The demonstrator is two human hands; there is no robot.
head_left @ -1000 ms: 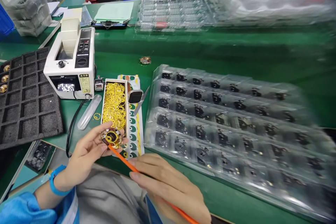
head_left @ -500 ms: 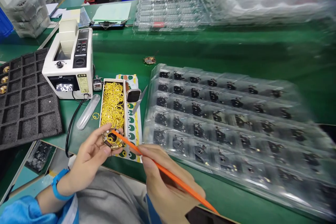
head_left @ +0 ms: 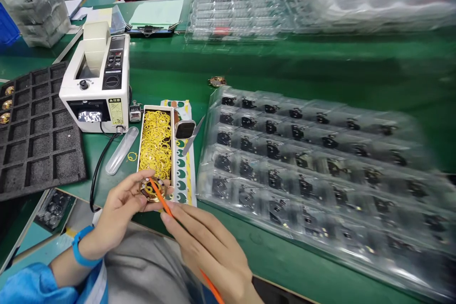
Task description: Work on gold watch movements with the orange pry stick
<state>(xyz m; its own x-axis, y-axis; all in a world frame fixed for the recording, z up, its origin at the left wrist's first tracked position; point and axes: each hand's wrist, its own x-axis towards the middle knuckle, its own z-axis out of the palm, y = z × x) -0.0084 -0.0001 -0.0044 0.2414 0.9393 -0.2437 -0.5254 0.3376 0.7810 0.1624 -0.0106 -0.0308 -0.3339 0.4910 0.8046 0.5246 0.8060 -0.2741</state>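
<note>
My left hand [head_left: 123, 206], with a blue band at the wrist, grips a small round gold-rimmed part [head_left: 148, 194] between thumb and fingers. It looks like a watch-sized assembly with a dark and yellow face. My right hand [head_left: 210, 242] is closed around a thin orange stick tool [head_left: 161, 198], whose tip touches or hovers just over the part's face; I cannot tell which. Right behind the part stands a white box [head_left: 172, 152] full of thin yellow rings [head_left: 155, 140]. One loose yellow ring [head_left: 132, 156] lies left of the box.
A white tape dispenser [head_left: 119, 64] and a black foam tray [head_left: 39, 128] are on the left. A large clear tray [head_left: 249, 213] of dark parts covers the right. A similar gold part [head_left: 217, 81] lies behind it. A smartwatch [head_left: 185, 129] rests by the box.
My right hand has moved left and turned, so the orange tool now stands steeper over the round part. My left hand keeps its grip. The whole view has shifted slightly.
</note>
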